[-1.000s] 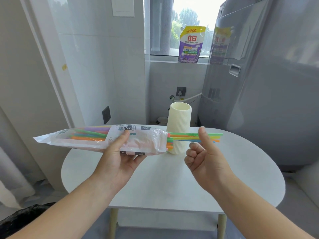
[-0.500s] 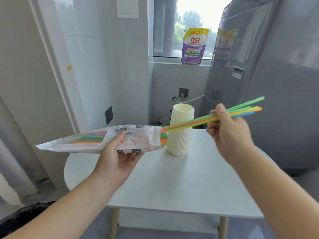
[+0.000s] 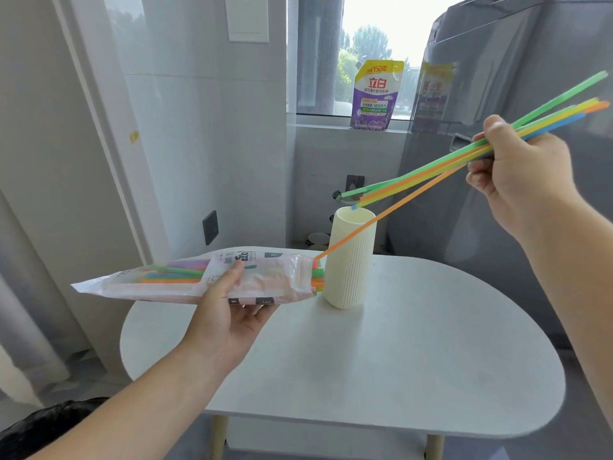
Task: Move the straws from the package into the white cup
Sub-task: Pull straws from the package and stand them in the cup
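Above the white table [image 3: 381, 376], right hand [image 3: 520, 180] grips straws [image 3: 431, 171] over the cup [image 3: 348, 260] — left hand [image 3: 229, 313] clasps package [image 3: 199, 277].

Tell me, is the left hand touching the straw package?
Touching. The head view shows the left hand gripping the package, thumb on top and fingers beneath.

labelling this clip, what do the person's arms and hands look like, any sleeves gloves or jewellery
Both are bare. The left hand and its forearm show no sleeve, glove, ring or watch anywhere in view. The right hand is likewise ungloved and without rings, and its forearm is uncovered down to the frame edge. No bracelets, bandages or markings show on either arm. The nails that show are short and unpainted.
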`<state>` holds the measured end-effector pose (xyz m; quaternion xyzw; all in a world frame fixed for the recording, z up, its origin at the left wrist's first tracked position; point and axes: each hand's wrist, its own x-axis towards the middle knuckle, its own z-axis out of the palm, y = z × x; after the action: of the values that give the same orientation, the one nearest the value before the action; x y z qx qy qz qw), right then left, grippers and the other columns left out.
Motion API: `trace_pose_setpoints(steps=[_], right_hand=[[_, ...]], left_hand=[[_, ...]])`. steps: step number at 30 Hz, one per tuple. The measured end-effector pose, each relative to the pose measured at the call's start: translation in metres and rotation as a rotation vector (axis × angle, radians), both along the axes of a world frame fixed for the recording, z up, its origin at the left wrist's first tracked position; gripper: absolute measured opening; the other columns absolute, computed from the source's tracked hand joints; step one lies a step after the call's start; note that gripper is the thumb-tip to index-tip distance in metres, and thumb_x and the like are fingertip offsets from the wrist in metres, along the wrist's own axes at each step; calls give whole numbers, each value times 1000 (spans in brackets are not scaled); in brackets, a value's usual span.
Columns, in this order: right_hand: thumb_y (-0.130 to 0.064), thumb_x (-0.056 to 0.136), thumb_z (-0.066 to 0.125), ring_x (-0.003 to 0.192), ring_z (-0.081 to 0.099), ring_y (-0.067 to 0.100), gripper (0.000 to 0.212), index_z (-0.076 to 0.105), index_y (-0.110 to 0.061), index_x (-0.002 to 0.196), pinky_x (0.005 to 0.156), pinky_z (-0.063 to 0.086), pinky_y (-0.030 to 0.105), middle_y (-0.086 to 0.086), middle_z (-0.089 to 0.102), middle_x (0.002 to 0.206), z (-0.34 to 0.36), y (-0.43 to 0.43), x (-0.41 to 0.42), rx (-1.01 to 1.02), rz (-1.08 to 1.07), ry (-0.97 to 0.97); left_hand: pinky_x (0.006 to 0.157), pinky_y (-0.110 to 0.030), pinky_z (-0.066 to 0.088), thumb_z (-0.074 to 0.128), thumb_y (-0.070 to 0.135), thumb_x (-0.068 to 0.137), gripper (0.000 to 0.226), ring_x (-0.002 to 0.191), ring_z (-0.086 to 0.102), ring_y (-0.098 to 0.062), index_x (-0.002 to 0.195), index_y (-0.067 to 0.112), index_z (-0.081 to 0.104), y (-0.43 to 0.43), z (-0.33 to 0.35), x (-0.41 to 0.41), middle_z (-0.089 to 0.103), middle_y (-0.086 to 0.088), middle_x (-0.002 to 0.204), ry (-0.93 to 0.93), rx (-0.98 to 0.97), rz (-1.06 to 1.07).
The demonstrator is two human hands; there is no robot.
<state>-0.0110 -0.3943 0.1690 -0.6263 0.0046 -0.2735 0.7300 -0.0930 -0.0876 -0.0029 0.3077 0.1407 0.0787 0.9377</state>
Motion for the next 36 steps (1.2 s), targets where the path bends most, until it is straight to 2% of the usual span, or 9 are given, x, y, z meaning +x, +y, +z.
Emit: trace_pose_setpoints(steps=[4,8,11,18,22,26,30,33,36], right_hand=[[-31,92,69,62,50,15,25,64,-7,97,53,48,21,5,59,82,1,-10,7,-53,67,68],[-29,94,69,62,53,14,26,65,-4,101,52,49,21,4,58,79,-7,-10,9,-58,143,132],[-30,95,69,64,53,15,29,66,-2,105,52,50,20,6,58,82,-12,-5,10,-108,140,166],[-33,89,70,52,54,12,25,66,-9,82,51,49,21,8,58,81,21,-21,7,-117,81,46],[-35,87,71,51,55,11,26,67,-9,85,53,51,21,6,60,80,40,-24,5,-147,5,3],[-37,90,69,51,59,8,26,69,-10,88,59,56,22,3,63,76,52,-17,1,-210,-67,-22],[-36,90,67,47,57,6,30,70,-7,97,55,56,20,0,64,74,63,-10,-3,-266,-145,-48],[-36,90,64,42,56,5,33,70,-5,98,54,61,24,1,62,71,66,-5,-2,-359,-204,-52],[-38,92,64,43,57,7,41,67,0,108,62,64,36,3,62,69,62,4,3,-440,-199,-21]], left_hand=[[62,-43,65,75,20,92,33,87,81,-25,124,17,67,4,-2,4,83,-10,96,8,7,14],[64,-46,66,75,19,92,30,92,80,-26,121,18,68,3,-4,7,81,-11,107,19,10,6],[63,-46,66,75,19,92,32,94,80,-27,123,18,67,0,-4,7,83,-10,103,16,2,-5],[61,-43,66,74,19,93,30,90,80,-24,122,18,67,8,-4,10,81,-11,108,31,8,30],[62,-44,66,75,19,93,29,87,81,-23,120,18,68,8,-7,11,82,-10,105,29,1,16],[61,-44,66,74,18,92,36,88,81,-24,128,18,66,-5,-13,10,83,-9,99,43,24,-29],[61,-42,65,77,17,89,43,85,81,-24,130,18,65,-17,-17,8,83,-9,98,38,32,-71],[61,-42,65,81,19,78,51,83,81,-23,127,18,66,-23,-18,6,83,-10,100,33,51,-99],[63,-41,65,78,19,85,43,82,80,-23,126,17,67,-27,-21,7,81,-13,108,38,71,-117]])
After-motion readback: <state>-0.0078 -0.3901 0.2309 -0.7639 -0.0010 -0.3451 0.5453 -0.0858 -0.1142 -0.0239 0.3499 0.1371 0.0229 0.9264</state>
